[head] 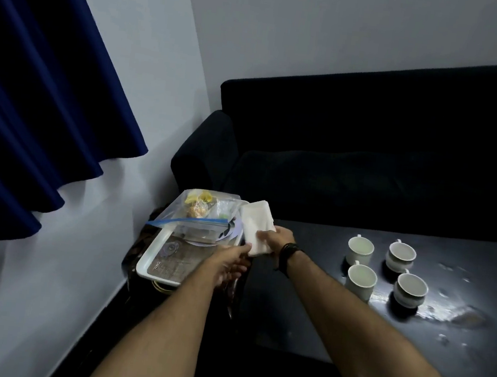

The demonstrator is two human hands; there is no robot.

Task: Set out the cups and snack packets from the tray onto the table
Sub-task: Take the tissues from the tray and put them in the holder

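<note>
Right hand (278, 238) closed around a white packet (256, 228), held above the gap between tray (152, 262) and dark bench (305, 303). Left hand (228, 263) open, fingers loosely spread, empty, over the tray's near edge. Clear zip bag of snacks (203, 217) on the tray's far end. Four cups (386, 269) grouped upright on the bench, well apart from the tray.

- Four white ceramic cups (385, 270) are set on the dark glossy table (485, 355), right of the white rectangular tray (147, 265).
- A clear zip-seal bag (203, 217) lies in the tray.
</note>
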